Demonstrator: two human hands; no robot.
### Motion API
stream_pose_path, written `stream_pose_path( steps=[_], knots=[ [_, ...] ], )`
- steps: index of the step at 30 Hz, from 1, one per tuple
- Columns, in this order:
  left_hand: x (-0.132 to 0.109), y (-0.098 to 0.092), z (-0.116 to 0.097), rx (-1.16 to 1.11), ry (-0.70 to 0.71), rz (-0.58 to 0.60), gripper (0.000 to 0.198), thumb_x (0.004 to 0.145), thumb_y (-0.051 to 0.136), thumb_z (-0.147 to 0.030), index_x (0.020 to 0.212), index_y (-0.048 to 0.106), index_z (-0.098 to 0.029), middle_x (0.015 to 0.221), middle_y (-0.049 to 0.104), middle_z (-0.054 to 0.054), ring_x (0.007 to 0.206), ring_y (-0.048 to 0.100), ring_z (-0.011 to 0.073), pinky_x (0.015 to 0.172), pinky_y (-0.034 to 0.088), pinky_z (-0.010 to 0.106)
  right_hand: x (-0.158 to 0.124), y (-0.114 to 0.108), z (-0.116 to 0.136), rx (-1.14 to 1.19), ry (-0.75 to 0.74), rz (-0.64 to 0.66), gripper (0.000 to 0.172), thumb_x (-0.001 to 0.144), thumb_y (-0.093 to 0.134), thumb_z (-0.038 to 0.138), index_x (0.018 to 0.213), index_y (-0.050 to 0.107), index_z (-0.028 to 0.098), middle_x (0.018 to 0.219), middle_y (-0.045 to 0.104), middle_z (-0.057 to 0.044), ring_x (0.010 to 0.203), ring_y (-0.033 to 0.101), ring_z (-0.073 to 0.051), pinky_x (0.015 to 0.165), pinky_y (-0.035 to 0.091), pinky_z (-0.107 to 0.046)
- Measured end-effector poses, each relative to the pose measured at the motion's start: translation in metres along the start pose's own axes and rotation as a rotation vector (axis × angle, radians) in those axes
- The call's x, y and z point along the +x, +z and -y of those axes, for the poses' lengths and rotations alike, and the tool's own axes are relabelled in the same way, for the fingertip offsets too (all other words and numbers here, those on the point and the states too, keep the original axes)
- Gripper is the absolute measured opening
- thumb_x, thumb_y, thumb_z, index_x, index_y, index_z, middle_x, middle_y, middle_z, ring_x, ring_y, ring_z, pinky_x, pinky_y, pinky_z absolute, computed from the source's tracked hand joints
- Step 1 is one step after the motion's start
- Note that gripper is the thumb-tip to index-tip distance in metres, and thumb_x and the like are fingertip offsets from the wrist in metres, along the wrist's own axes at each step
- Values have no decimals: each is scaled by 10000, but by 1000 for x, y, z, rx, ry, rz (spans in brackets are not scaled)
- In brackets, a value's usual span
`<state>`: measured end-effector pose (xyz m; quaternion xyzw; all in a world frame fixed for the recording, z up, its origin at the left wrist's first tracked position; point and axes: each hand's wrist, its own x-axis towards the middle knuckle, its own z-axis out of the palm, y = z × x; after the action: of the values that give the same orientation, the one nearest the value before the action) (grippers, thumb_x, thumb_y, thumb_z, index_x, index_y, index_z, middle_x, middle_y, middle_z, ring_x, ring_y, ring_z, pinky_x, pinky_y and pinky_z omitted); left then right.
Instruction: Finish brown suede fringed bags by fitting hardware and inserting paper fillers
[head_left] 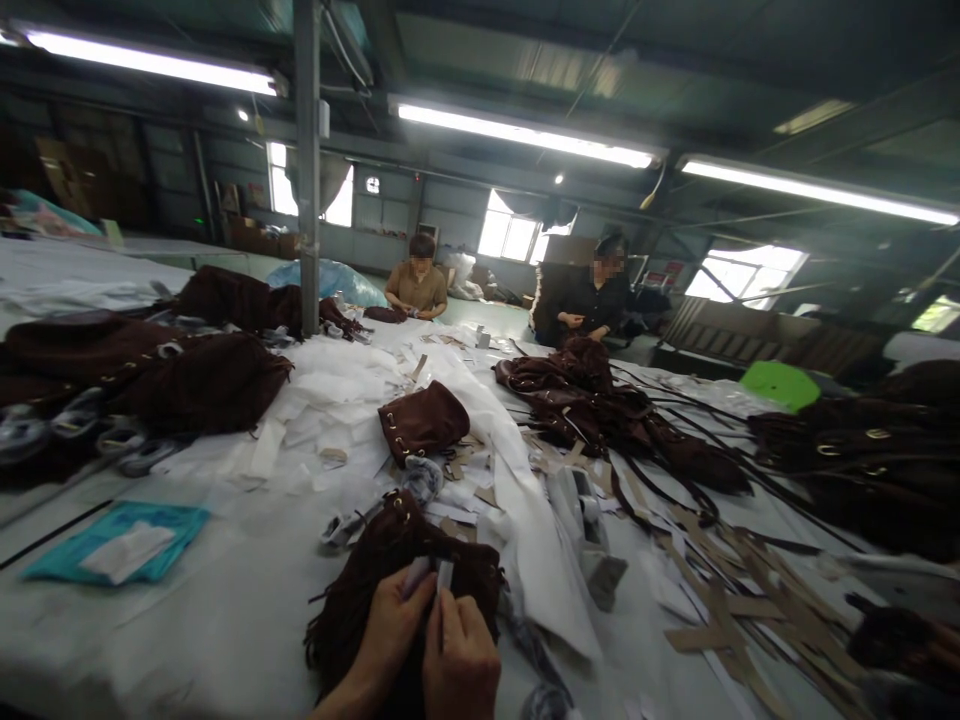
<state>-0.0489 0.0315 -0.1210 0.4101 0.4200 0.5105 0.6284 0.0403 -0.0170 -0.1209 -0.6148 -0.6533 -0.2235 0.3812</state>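
A dark brown suede fringed bag (390, 565) lies on the white table (225, 610) right in front of me. My left hand (390, 630) rests on the bag, fingers pinched round a small pale strip (415, 577). Close beside it my right hand (459, 660) pinches a second pale strip (445, 575), thumb and fingers pressed together. Both hands meet over the bag's upper edge. Another brown bag (421, 420) with gold eyelets sits further back in the middle of the table.
Piles of brown bags lie at left (150, 375), centre right (592, 400) and far right (862, 450). White paper and cardboard strips (720, 590) litter the table. A teal packet (120, 545) lies at left. Two people (417, 285) (592, 295) work at the far end. A steel post (307, 170) rises from the table.
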Motion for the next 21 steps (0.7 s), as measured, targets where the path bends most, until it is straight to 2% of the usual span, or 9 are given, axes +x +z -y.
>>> stream_pose_path(
  steps=[2, 5, 9, 12, 15, 17, 19, 21],
  knots=[
    [-3, -3, -1, 160, 102, -7, 329, 717, 683, -483, 691, 694, -155, 652, 648, -4, 693, 572, 184, 650, 456, 226, -1, 2, 2, -65, -49, 17, 393, 976, 309, 205, 860, 680, 147, 595, 560, -38, 521, 559, -160, 527, 422, -270],
    [-7, -6, -3, 283, 169, -11, 314, 772, 617, -473, 795, 722, -178, 763, 695, 22, 804, 603, 231, 757, 461, 243, 0, 4, 3, -93, -64, 44, 425, 975, 280, 185, 797, 666, 166, 586, 538, -37, 510, 540, -157, 511, 405, -266],
    [-6, -10, -10, 351, 177, 43, 309, 808, 575, -463, 773, 681, -175, 703, 656, 16, 705, 577, 199, 669, 435, 233, -2, 9, 6, -89, -42, 62, 410, 960, 286, 154, 811, 668, 166, 582, 529, -42, 517, 528, -169, 508, 401, -269],
    [2, -12, -13, 310, 118, 70, 268, 756, 627, -422, 697, 629, -161, 655, 592, -6, 660, 525, 170, 625, 410, 230, -6, 11, 10, 105, 58, 129, 373, 941, 313, 143, 833, 670, 170, 638, 559, -49, 556, 551, -167, 541, 433, -262],
    [9, -13, -12, 240, 63, 58, 287, 712, 650, -411, 608, 567, -157, 585, 513, -28, 592, 456, 138, 566, 371, 228, -8, 8, 9, 505, 258, 284, 292, 934, 392, 254, 968, 676, 194, 773, 616, -57, 696, 612, -173, 660, 484, -268],
    [10, -13, -10, 213, 45, 64, 332, 719, 639, -459, 612, 560, -155, 564, 491, -33, 551, 428, 124, 527, 343, 227, -5, 3, 2, 770, 506, 366, 302, 905, 466, 389, 998, 671, 187, 819, 644, -61, 743, 628, -182, 697, 500, -277],
    [8, -13, -8, 183, 38, 96, 371, 747, 612, -514, 701, 592, -146, 602, 523, -22, 557, 447, 127, 529, 356, 228, 3, 0, -6, 956, 833, 391, 423, 814, 564, 538, 962, 652, 152, 729, 640, -45, 636, 608, -167, 597, 497, -261],
    [6, -15, -5, 155, 51, 120, 390, 768, 604, -531, 833, 606, -146, 706, 585, 3, 639, 512, 150, 595, 406, 238, 13, -1, -12, 1073, 1068, 413, 560, 688, 649, 638, 917, 628, 127, 574, 562, 15, 459, 498, -105, 432, 404, -207]
  ],
)
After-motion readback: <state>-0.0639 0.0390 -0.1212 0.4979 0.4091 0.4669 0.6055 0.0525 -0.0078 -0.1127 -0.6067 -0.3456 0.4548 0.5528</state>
